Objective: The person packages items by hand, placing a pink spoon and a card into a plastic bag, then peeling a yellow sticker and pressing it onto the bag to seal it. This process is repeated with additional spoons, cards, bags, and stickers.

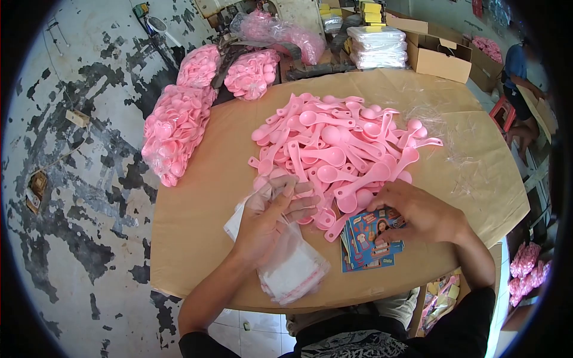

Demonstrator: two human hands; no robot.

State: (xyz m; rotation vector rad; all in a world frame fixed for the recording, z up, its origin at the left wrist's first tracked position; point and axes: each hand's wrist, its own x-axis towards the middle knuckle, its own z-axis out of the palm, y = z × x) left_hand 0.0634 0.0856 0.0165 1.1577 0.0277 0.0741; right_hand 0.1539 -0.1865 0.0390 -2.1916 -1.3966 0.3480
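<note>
My left hand holds a clear plastic bag, its film lying over the fingers. Beneath that hand and wrist is a stack of flat clear bags with a reddish strip along the edge. On the right, my right hand has thumb and fingers on a printed blue card, at the top of a fanned pile of similar cards. A large heap of pink plastic scoops lies just beyond both hands.
Brown paper covers the table. Filled bags of pink scoops stand at its left edge. Behind are stacked clear packs and a cardboard box. Loose clear strands lie right. Another person sits far right.
</note>
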